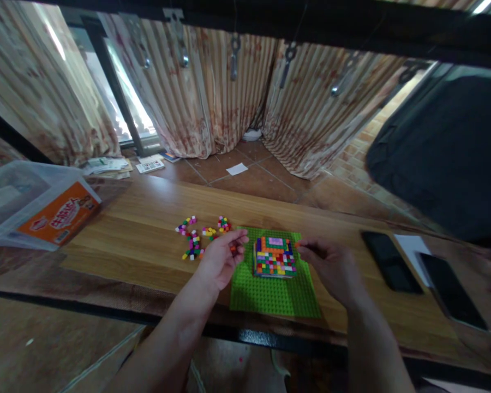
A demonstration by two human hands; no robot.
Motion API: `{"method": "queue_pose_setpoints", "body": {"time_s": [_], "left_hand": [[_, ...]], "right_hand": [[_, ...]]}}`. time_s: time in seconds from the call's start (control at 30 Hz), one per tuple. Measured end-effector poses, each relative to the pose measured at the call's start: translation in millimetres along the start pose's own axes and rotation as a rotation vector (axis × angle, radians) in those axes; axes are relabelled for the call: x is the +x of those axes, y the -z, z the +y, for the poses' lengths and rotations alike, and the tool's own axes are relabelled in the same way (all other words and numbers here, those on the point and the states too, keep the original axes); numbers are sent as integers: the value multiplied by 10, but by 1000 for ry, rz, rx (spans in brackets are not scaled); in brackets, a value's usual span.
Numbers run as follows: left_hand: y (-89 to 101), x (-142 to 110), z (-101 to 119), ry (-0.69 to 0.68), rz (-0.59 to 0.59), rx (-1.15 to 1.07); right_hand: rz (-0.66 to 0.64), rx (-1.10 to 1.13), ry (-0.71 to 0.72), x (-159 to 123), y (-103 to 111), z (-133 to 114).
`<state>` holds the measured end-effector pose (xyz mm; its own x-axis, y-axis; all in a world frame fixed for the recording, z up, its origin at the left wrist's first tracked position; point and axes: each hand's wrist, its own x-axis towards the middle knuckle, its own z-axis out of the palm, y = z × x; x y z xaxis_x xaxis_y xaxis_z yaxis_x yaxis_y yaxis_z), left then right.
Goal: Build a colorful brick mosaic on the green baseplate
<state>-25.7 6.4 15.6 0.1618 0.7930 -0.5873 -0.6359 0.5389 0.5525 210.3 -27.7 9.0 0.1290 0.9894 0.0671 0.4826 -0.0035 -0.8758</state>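
On a green studded baseplate (274,300) stands a low, box-shaped build of many small coloured toy bricks (275,261), with an orange, purple and lilac pattern on top. My right hand (331,267) is just right of the build, thumb and forefinger pinched on a small orange brick (298,244). To the left of the build, over the plate's edge, my left hand (223,259) is half curled with its palm turned inward. Orange bits (233,248) show between its fingers. Loose mixed bricks (192,243) lie on the wood beyond my left hand, partly covered by it.
The wooden table (139,229) holds a clear plastic tub (41,207) with an orange label at left. At right are a black phone (390,262), white paper (413,254) and another dark phone-like device (454,292). A dark bar crosses overhead; striped curtains (213,98) hang behind.
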Motion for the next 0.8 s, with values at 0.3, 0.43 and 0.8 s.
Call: {"method": "queue_pose_setpoints", "body": {"time_s": [0.3,0.43,0.8], "left_hand": [[-41,6,-72,-9,33,79],[-37,5,-81,3,21,82],[-33,4,-96,-11,25,95]], "right_hand": [[-31,-97,38,42,-132,-90],[-4,-45,42,56,-170,-47],[27,178,-7,73,-183,25]]}}
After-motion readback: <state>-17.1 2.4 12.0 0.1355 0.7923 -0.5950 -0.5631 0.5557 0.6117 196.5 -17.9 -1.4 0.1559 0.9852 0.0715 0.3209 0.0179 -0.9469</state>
